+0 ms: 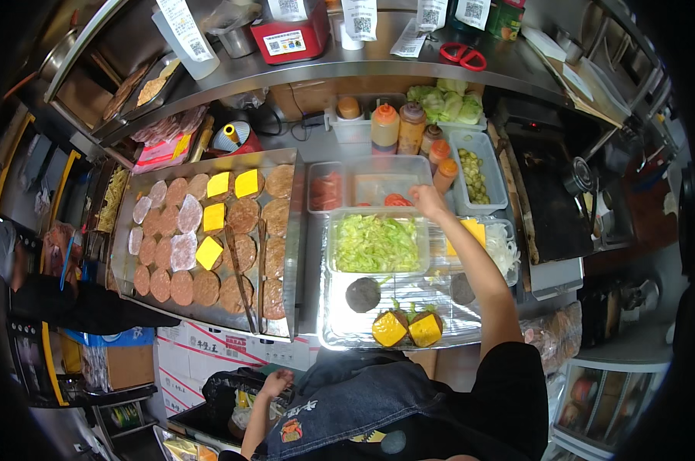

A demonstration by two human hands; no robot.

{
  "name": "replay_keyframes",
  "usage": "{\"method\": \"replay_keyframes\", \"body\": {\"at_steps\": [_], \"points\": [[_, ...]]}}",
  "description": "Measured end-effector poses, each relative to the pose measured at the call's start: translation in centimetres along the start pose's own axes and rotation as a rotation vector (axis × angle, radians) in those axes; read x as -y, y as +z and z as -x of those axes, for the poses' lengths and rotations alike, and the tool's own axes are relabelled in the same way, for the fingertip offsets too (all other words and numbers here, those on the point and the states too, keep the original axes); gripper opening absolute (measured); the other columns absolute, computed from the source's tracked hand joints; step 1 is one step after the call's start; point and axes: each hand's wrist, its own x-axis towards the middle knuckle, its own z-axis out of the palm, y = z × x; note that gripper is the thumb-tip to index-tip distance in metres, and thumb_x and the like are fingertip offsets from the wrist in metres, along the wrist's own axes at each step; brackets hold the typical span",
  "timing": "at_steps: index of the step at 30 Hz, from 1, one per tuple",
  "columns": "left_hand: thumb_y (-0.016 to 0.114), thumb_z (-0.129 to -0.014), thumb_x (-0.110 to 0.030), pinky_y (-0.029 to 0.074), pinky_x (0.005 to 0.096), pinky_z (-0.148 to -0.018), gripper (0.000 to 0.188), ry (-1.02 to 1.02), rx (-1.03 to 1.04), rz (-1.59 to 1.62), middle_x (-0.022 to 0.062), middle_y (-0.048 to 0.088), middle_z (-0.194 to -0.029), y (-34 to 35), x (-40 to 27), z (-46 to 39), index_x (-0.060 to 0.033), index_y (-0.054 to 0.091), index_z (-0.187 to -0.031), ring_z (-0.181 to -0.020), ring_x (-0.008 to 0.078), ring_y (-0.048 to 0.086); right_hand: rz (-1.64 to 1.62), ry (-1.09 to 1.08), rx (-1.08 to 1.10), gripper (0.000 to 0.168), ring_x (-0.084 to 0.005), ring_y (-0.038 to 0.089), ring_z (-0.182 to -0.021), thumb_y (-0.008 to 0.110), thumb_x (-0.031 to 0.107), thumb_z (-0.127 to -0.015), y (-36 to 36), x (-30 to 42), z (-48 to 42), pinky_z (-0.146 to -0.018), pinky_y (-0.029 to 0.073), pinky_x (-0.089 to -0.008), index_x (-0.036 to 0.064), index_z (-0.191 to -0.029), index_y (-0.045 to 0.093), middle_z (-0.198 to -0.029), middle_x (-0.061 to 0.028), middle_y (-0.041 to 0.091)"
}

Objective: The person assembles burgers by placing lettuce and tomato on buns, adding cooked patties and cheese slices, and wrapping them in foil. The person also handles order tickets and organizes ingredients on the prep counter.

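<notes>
My right hand [429, 201] reaches over the rim of a clear plastic container [382, 167] with tomato slices [397, 200] in it; its fingertips are partly hidden, so I cannot tell whether they grip a slice. My left hand [277, 384] hangs low beside my apron, fingers curled, above an open bin. Shredded lettuce [376, 243] fills a tub in front of the tomatoes. On a foil-lined wire rack [405, 288], two cheese-topped patties [389, 329] sit over lettuce at the near edge. A dark round bun piece [363, 295] lies behind them, and another dark bun piece [462, 288] is partly behind my forearm.
At left, a steel griddle [297, 242] holds many patties, some with cheese, and long tongs [241, 282]. Squeeze bottles [385, 129], pickles [473, 173] and sliced onion [500, 248] surround the containers. A shelf [324, 60] overhangs the back. Another person's sleeve [88, 305] shows at left.
</notes>
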Motion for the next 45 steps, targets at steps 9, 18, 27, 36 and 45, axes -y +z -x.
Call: {"method": "replay_keyframes", "body": {"at_steps": [9,18,27,36,45], "points": [[0.058,-0.086,-0.02,0.047,0.0288,-0.063,0.018,-0.078,-0.194,-0.418,0.0046,0.062,-0.07,-1.7,16.2,0.2,-0.0038,0.065,-0.09,-0.068,0.0128,0.06,-0.083,-0.107,-0.078,0.019,-0.0335,0.061,-0.095,0.06,0.006,-0.079,2.8,-1.3,3.0,-0.083,0.05,-0.0415,0.009,-0.096,0.068,-0.099,-0.0125,0.062],[0.058,-0.084,-0.018,0.047,0.0294,-0.064,0.016,0.258,-0.293,-0.472,0.0055,0.062,-0.07,-2.1,15.8,-9.4,-0.0049,0.066,-0.09,-0.069,0.0132,0.06,0.051,-0.051,-0.098,0.027,-0.0356,0.06,-0.099,0.06,0.006,-0.081,2.3,1.0,5.3,-0.088,0.049,-0.0426,0.012,-0.107,0.066,-0.109,-0.0138,0.059],[0.063,-0.084,-0.019,0.048,0.0306,-0.066,0.02,0.205,-0.291,-0.129,0.0087,0.071,-0.084,0.2,8.4,-5.6,-0.0019,0.07,-0.089,-0.078,0.0149,0.066,0.081,-0.101,-0.103,0.027,-0.0363,0.06,-0.098,0.061,0.004,-0.078,1.0,0.2,5.4,-0.086,0.049,-0.0418,0.009,-0.104,0.069,-0.103,-0.0159,0.063],[0.059,-0.086,-0.011,0.05,0.0304,-0.06,0.01,0.314,-0.266,-0.033,0.0059,0.067,-0.081,0.6,12.4,-5.8,-0.0037,0.064,-0.09,-0.066,0.0169,0.062,-0.092,-0.274,-0.056,0.019,-0.0342,0.064,-0.089,0.063,0.008,-0.079,4.4,8.3,-0.6,-0.08,0.051,-0.0411,0.007,-0.096,0.071,-0.097,-0.0161,0.066],[0.051,-0.085,-0.001,0.044,0.024,-0.053,0.017,-0.114,-0.294,0.317,0.0031,0.061,-0.079,5.2,13.2,0.0,-0.0051,0.061,-0.099,-0.064,0.0119,0.055,0.172,-0.191,0.207,0.02,-0.0363,0.064,-0.098,0.059,0.007,-0.08,18.5,15.4,-14.4,-0.083,0.053,-0.0423,0.0,-0.097,0.067,-0.103,-0.024,0.065]]}}
